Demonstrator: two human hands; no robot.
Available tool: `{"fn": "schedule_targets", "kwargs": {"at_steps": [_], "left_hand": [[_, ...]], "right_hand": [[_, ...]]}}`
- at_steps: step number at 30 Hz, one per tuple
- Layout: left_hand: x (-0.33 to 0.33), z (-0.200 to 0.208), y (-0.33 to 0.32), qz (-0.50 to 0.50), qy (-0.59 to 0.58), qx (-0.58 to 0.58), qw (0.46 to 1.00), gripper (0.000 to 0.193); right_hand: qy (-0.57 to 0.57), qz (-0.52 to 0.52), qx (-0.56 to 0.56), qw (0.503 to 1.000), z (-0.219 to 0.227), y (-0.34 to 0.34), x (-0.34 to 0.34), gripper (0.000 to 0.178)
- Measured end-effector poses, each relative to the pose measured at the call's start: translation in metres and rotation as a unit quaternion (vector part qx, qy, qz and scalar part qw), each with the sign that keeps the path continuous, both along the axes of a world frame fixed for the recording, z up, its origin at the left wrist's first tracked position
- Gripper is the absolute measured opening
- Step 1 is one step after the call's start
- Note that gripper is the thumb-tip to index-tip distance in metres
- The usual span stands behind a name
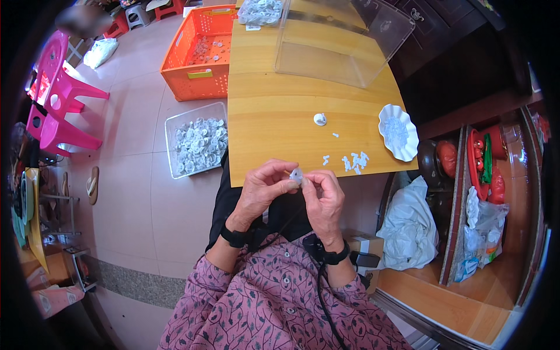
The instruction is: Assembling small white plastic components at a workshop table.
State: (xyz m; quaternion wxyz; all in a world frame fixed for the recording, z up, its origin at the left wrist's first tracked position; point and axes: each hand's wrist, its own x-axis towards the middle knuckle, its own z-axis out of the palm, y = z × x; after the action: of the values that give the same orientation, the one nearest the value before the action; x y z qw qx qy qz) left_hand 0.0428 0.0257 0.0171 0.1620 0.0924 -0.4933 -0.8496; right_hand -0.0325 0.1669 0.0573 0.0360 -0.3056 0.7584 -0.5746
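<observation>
Both my hands meet just past the table's near edge, over my lap. Between thumb and fingers of my left hand (265, 188) is a small whitish round plastic part (296, 174). My right hand (322, 198) pinches at the right side of that same part; whether it holds a separate smaller piece is hidden by the fingertips. Beyond my hands, a similar white round part (319, 119) stands on the yellow wooden table (274, 128). Several small white plastic pegs (356, 162) lie loose near the front edge. A scalloped white dish (412, 135) at the right holds clear small pieces.
On the floor left of the table stand a clear bin (171, 149) full of whitish parts and an orange crate (201, 87). A transparent box (326, 67) lies at the table's far side. Pink chairs (70, 90) stand at left, shelves with bags (411, 221) at right.
</observation>
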Motion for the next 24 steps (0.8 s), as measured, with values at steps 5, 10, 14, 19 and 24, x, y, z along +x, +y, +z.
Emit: {"fn": "schedule_targets", "kwargs": {"at_steps": [5, 10, 14, 19, 24], "left_hand": [[0.0010, -0.0016, 0.0005, 0.001, 0.008, -0.007, 1.000, 0.032], [0.0006, 0.0026, 0.0028, 0.002, -0.003, 0.012, 1.000, 0.030], [0.0018, 0.0029, 0.0010, 0.003, -0.008, 0.011, 1.000, 0.029], [0.0019, 0.0027, -0.0031, -0.004, 0.002, 0.009, 1.000, 0.029], [0.0059, 0.0026, -0.0046, 0.005, 0.008, 0.011, 1.000, 0.029]], "right_hand": [[0.099, 0.008, 0.041, 0.994, 0.0032, -0.0031, 0.0004, 0.007], [0.116, -0.001, 0.047, 0.992, -0.0015, -0.0046, 0.0032, 0.007], [0.105, -0.004, 0.043, 0.993, -0.0038, -0.0046, 0.0042, 0.005], [0.038, -0.003, 0.006, 0.999, -0.0036, -0.0063, 0.0044, 0.004], [-0.016, 0.012, -0.017, 1.000, -0.0023, -0.0084, 0.0064, 0.004]]}}
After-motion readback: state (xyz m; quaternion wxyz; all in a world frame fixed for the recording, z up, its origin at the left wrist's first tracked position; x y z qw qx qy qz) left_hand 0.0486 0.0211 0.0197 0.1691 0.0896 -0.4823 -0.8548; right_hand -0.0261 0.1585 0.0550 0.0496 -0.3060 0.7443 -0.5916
